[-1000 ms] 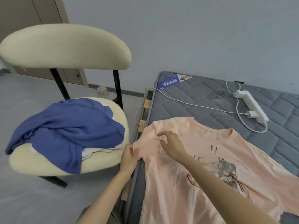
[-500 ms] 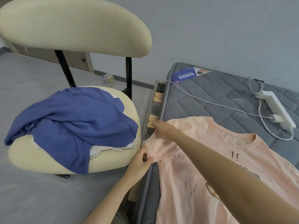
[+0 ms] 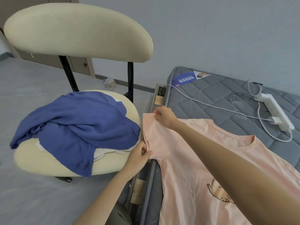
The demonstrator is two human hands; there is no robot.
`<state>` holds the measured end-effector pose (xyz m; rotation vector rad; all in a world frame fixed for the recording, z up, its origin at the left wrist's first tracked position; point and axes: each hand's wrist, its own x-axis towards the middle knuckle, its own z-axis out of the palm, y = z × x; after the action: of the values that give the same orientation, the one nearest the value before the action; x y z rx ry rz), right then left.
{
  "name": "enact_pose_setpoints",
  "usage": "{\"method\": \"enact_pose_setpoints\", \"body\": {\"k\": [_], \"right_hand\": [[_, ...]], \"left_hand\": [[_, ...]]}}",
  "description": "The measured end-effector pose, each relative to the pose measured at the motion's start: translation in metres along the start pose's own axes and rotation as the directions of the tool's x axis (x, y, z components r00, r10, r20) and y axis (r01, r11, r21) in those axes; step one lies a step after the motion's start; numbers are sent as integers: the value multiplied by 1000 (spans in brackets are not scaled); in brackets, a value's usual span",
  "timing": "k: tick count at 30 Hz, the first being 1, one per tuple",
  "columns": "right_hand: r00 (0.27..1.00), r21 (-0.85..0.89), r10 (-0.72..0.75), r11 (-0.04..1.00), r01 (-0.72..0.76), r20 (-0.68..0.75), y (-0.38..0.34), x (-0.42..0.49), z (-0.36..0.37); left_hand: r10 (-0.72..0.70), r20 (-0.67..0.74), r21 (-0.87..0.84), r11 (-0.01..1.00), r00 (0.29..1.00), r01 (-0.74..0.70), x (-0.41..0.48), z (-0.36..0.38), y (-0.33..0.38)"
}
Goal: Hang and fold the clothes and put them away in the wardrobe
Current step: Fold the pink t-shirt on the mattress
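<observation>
Grey quilted mattress (image 3: 203, 103) fills the right side of your view, and a cream upholstered chair (image 3: 78, 31) stands just beside its edge on the grey floor. Your pink T-shirt (image 3: 186, 176) lies print-side up on the mattress, its sleeve (image 3: 159, 138) reaching past the mattress edge towards the chair. A crumpled blue garment (image 3: 73, 127) is heaped on the chair seat over something white. Your right hand (image 3: 164, 116) pinches the sleeve's upper corner and your left hand (image 3: 139, 153) pinches its lower corner, holding the cuff between them. A white power strip (image 3: 274, 112) rests farther back on the mattress.
</observation>
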<state>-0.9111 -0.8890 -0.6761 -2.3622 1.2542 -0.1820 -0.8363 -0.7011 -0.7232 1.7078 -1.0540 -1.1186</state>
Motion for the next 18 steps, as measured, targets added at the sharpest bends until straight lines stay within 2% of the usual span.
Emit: {"method": "enact_pose_setpoints", "body": {"k": [2, 4, 6, 8, 12, 15, 16, 18], "right_hand": [[999, 103, 35, 994, -33, -14, 6, -7, -6], [992, 301, 124, 947, -112, -21, 14, -16, -16], [979, 521, 202, 837, -169, -7, 26, -29, -27], [966, 661, 259, 726, -190, -7, 43, -46, -39], [916, 735, 401, 628, -255, -26, 91, -90, -50], [821, 783, 568, 488, -385, 50, 134, -126, -51], [776, 764, 627, 466, -446, 70, 147, -137, -51], [703, 663, 709, 504, -553, 48, 167, -155, -53]], "left_hand": [[-4, -11, 14, 1000, 1000, 4, -1, 2, 5], [18, -26, 21, 1000, 999, -18, -2, 5, 11], [53, -45, -16, 998, 998, -54, -2, 9, 19], [93, -45, -50, 994, 995, -95, -2, 19, 31], [206, 52, -15, 978, 977, -206, -4, 53, 49], [164, 268, 69, 980, 949, -189, -8, 85, 59], [137, 328, 72, 983, 935, -170, -10, 94, 61], [97, 358, 54, 991, 929, -124, -13, 105, 61]]}}
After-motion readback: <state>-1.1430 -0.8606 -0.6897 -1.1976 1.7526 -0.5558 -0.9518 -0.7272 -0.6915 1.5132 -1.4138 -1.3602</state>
